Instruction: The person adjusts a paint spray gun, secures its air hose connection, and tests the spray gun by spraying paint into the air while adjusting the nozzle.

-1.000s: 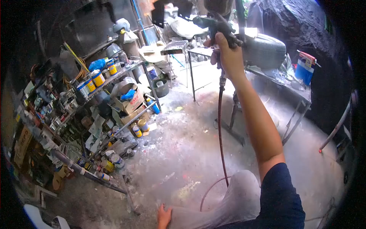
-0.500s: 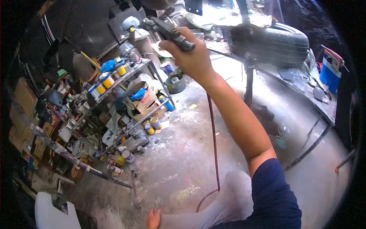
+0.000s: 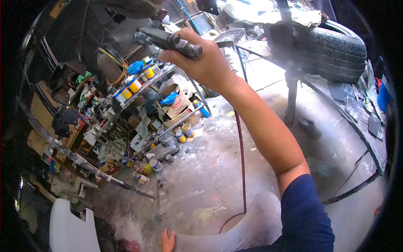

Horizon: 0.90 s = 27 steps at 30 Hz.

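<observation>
My right hand [image 3: 199,59] is raised at the upper middle, wrapped round a dark spray gun [image 3: 168,40] whose nozzle points left. A dark rounded cup [image 3: 130,7] shows above the gun at the top edge. A thin reddish hose [image 3: 241,164] hangs below my forearm and curls near my knee. Low in the view, my left hand [image 3: 168,241] is beside my grey-clad leg [image 3: 210,241], its fingers a little apart and nothing seen in them.
Paint cans [image 3: 133,84] and a blue bag stand on a cluttered shelf at left, with a carton [image 3: 178,104] below. A metal rail [image 3: 96,172] crosses the lower left above a white panel [image 3: 71,227]. At right, a tyre [image 3: 327,52] lies on a metal-framed table.
My right hand and the spray gun have swung left and turned, the nozzle now further left. The view has shifted, bringing more of the tyre and the white panel into sight.
</observation>
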Each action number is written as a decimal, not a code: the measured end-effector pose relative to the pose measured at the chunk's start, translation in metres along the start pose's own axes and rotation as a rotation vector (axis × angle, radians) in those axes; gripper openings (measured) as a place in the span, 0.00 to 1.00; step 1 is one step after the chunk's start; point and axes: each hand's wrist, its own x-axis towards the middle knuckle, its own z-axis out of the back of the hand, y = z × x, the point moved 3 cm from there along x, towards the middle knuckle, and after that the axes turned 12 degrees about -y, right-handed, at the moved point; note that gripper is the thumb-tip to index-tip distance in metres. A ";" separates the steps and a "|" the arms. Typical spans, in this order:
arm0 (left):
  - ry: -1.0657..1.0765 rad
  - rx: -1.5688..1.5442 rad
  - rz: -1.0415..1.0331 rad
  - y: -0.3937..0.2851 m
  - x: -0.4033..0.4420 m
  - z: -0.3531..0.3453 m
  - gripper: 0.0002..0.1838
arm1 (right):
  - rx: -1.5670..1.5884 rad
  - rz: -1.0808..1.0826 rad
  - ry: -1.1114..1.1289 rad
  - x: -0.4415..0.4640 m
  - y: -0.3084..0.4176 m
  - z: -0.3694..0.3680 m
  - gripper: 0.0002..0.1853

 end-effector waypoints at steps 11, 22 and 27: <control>0.089 0.016 -0.223 -0.096 -0.035 0.046 0.32 | 0.166 -0.267 0.137 0.014 -0.002 0.011 0.25; 0.030 -0.069 -0.368 -0.153 0.000 0.000 0.31 | 0.400 -0.578 0.108 0.005 0.038 0.009 0.23; 0.018 -0.135 -0.374 -0.149 0.010 -0.010 0.30 | 0.179 -0.473 0.111 -0.003 0.022 0.002 0.26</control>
